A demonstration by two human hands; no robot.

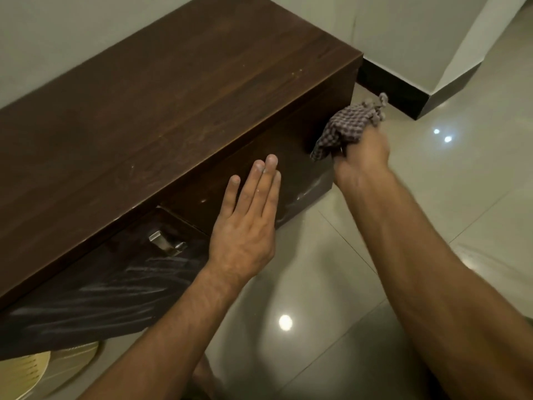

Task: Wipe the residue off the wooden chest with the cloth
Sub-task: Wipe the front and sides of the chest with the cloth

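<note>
On the glossy tiled floor (375,255) the wooden chest (178,111) carries white residue (115,287) by its metal handle (167,241). The right hand (360,154) is clenched around the cloth (343,128) at the far corner; the left hand (245,226) lies flat and spread on the front. The streaks are well apart from the cloth, so they could be missed or only smeared.

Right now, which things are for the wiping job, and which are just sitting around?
For the job:
- wooden chest, white streaks on its front
- checked cloth, bunched in the right hand
- left hand, flat against the chest front

Just there:
- metal handle on the chest front
- pale yellow ribbed thing at the bottom left, too cut off to name
- tiled floor
</note>
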